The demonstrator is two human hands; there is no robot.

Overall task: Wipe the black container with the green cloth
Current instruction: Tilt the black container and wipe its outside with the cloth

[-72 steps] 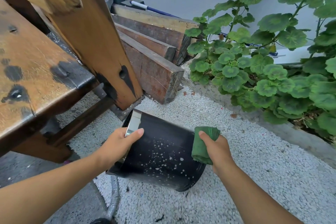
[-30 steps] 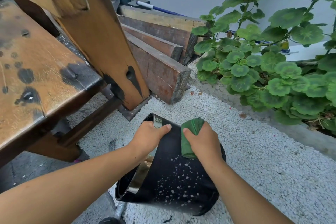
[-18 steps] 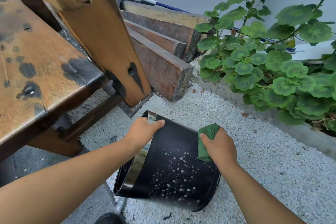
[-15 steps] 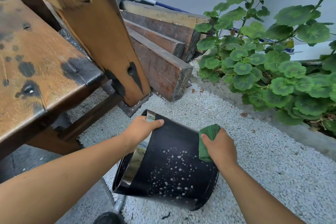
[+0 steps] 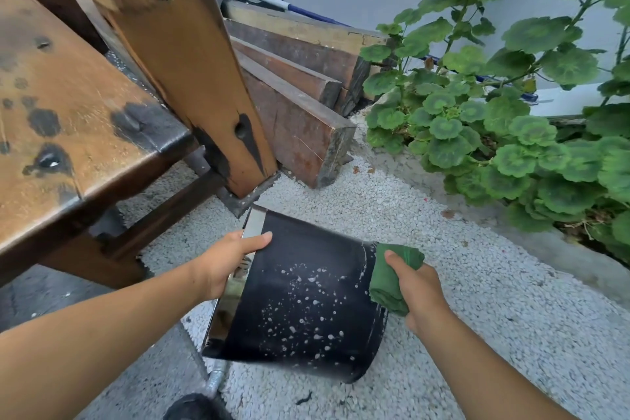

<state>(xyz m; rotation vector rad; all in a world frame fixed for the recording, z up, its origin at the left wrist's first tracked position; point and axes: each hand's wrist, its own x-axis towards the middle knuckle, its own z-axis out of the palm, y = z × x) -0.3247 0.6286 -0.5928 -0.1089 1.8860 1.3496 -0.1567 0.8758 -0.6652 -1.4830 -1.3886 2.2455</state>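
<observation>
The black container (image 5: 306, 300) lies tipped on its side over white gravel, its open mouth with a shiny metal band turned left. White specks dot its side. My left hand (image 5: 226, 262) grips the rim at the metal band, thumb lying on the outer wall. My right hand (image 5: 419, 290) is closed around the bunched green cloth (image 5: 388, 276), which presses against the container's right end, near its base edge.
A wooden bench (image 5: 78, 119) with dark stains stands at left, its thick leg (image 5: 204, 78) just behind the container. Stacked timber beams (image 5: 300, 92) lie behind it. Leafy green plants (image 5: 511, 119) fill the right behind a concrete kerb. A metal pipe (image 5: 213, 382) lies below the container.
The cloth has slid right along the container's side, from the upper wall to the base edge. The container has tilted a little, and my left hand has stayed on the rim.
</observation>
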